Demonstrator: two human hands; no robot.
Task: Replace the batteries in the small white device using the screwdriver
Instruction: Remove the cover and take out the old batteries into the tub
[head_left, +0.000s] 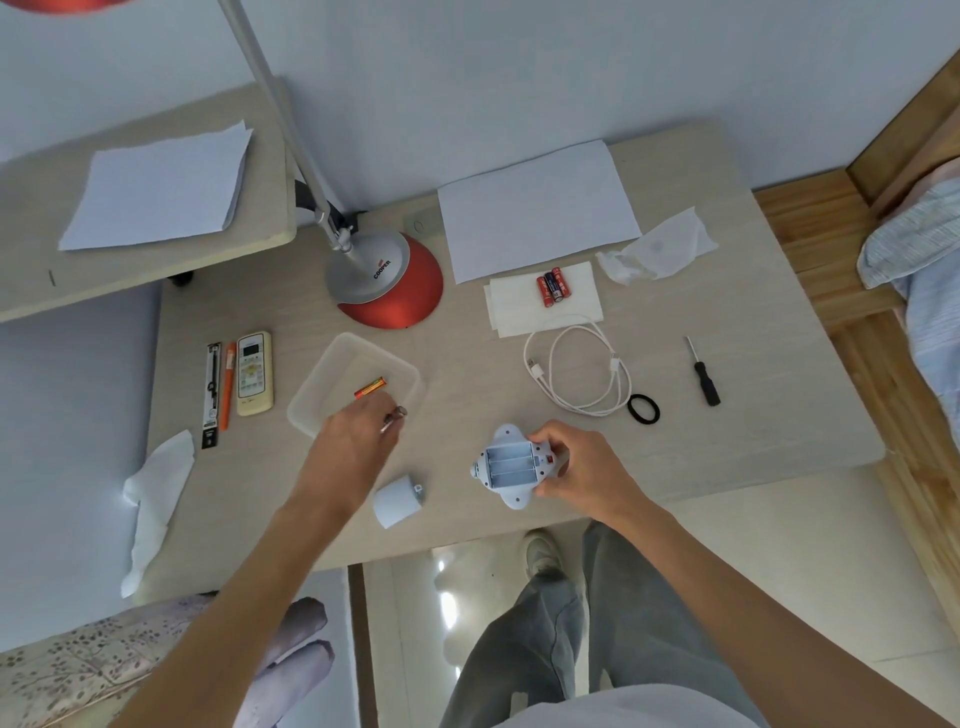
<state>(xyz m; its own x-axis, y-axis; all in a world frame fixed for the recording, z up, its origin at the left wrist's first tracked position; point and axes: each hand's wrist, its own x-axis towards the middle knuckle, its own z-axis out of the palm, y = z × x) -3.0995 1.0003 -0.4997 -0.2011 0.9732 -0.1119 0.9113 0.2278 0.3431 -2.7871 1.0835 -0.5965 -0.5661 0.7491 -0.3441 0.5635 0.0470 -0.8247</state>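
Holding the small white device (511, 465) near the front edge of the table (727, 441), the right hand (582, 467) is gripping it by one side, with the open battery compartment facing up. The left hand (353, 441) is pinching a small blurred cylinder (395, 418) over the clear tray (332, 374), where one battery (371, 387) is lying. The screwdriver (704, 374) is lying well apart on the right.
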